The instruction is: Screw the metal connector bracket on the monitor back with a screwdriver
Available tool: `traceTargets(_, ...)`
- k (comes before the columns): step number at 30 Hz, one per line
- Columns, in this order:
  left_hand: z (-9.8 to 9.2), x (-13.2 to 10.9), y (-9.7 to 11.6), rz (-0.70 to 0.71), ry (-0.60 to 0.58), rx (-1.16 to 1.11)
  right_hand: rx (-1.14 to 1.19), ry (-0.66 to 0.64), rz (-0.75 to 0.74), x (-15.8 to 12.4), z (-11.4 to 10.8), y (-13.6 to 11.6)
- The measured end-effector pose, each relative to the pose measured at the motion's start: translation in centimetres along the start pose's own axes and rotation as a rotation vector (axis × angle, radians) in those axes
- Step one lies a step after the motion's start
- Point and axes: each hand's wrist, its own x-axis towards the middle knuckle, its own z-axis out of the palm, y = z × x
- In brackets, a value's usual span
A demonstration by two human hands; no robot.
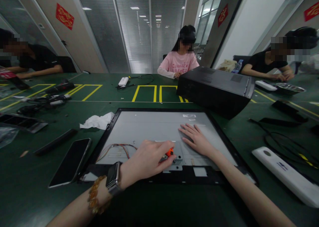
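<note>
A red poster [223, 15] far beyond the panel [149, 124] carries the gold character 福, while the pink letters across a co-worker's shirt [183, 61] are too blurred for me to read. The white label [189, 115] near the panel's far edge shows a barcode, its print too small to make out; so is the dark mark on the white bar [284, 174] right of the panel. The panel lies flat under both my hands. My left hand [147, 157] is over its near part, thumb and fingers closed around an orange handle [169, 152] just above a metal bracket [178, 167]; whether the handle's lower end touches anything I can't tell, as my fingers hide it. My right hand [198, 141] holds nothing and rests palm down on the panel, fingers spread. The panel is smooth grey sheet with a thin black frame, and thin coloured wires [124, 147] curve across its near left part. Left of the panel are a glossy black phone [71, 162] and a crumpled white tissue [97, 120]; beyond its far right corner sits a bulky black casing [216, 87] with a curved side.
</note>
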Motion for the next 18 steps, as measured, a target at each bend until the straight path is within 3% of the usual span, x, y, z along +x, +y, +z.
traceTargets(9,-0.1,0.0,-0.1,0.026,0.089,0.088,0.001,0.0,-0.002,0.0,0.0,0.0)
traceTargets(18,-0.7,0.1,0.8,-0.117,-0.053,-0.088,0.006,0.004,-0.002,0.0,0.0,0.0)
